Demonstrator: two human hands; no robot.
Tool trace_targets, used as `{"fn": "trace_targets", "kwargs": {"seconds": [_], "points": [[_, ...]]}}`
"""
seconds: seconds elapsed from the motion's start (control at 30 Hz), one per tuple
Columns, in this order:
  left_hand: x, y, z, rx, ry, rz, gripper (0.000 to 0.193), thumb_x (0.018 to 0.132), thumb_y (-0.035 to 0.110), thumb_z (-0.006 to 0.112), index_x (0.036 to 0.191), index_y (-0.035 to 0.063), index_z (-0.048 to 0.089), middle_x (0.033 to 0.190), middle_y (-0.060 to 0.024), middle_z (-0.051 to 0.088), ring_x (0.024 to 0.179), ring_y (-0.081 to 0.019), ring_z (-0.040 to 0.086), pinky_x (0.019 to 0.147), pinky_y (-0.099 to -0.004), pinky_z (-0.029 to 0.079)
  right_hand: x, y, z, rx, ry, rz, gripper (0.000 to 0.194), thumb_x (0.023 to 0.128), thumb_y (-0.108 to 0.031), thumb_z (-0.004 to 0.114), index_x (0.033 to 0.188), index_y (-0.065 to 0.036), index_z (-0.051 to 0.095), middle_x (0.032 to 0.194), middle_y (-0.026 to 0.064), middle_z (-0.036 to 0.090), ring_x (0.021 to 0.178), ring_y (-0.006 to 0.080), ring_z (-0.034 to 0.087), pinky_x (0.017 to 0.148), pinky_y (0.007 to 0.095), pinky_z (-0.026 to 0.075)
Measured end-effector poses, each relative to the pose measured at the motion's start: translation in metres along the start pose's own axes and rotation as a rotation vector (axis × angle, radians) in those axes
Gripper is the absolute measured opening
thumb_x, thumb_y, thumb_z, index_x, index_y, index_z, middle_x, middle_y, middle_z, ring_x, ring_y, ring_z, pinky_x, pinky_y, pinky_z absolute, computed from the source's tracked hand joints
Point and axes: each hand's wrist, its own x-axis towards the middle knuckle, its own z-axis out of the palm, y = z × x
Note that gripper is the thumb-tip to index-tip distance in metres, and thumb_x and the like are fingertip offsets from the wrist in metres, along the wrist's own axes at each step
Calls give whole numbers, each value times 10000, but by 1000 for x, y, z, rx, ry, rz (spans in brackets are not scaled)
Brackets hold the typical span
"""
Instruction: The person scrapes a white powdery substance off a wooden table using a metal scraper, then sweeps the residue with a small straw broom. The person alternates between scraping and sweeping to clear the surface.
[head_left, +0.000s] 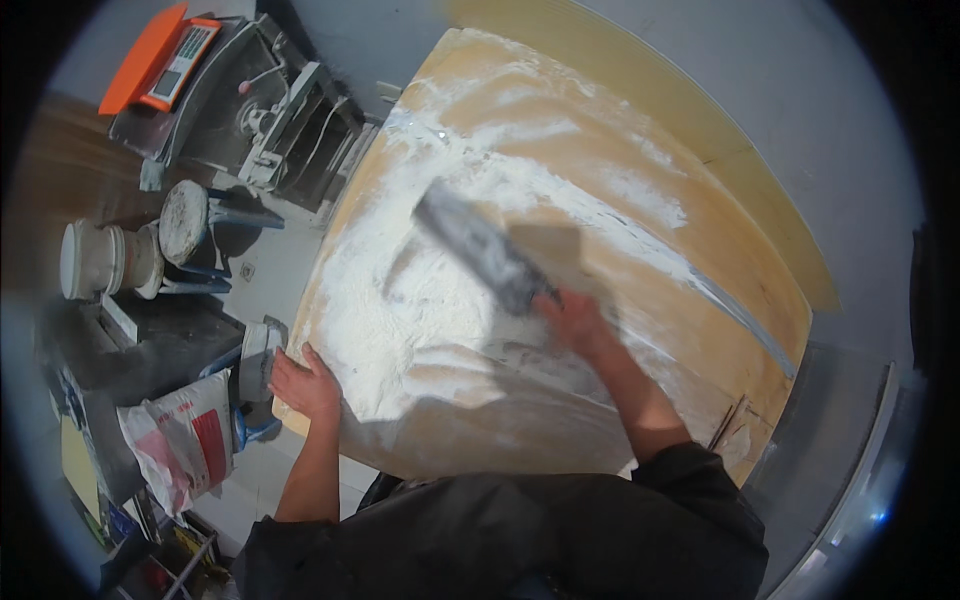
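A broad tabletop lies before me, strewn with white flour-like powder. The powder is thickest on the left half, with streaks spreading toward the back and right. My right hand grips the near end of a long, dark, roughly rectangular tool. Motion blurs this tool, so I cannot tell whether it is a brush or a scraper; its far end points up and left over the powder. My left hand is at the table's left edge, fingers apart and holding nothing.
An orange digital scale sits on a grey machine at the upper left. Stools, one with a dusty round seat, white buckets and a printed sack stand left of the table. A yellow panel borders the table's far side.
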Motion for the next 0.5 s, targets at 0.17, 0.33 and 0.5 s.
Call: {"fn": "trace_targets", "kwargs": {"seconds": [0.17,0.33,0.5], "points": [[1,1,0,6,12,8,559,869,442,453,1216,3,446,1149,-170,514,1119,-327,435,1009,-500,240,102,-40,-21,-400,231,-458,158,835,-196,505,800,-42,508,739,181,549,706,355,551,611,424,443],[2,2,-2,4,2,-9,572,859,451,458,1209,-2,447,1140,-179,517,1126,-325,428,1014,-498,231,146,-66,0,-535,184,-598,136,828,-148,479,768,-27,497,726,165,553,708,345,547,630,416,457],[1,0,-1,-25,-4,-22,582,854,457,458,1212,-2,445,1157,-180,511,1139,-322,417,1029,-486,207,99,-42,37,-639,79,-926,29,762,-72,491,762,-46,505,715,118,564,690,274,576,608,369,488]]}}
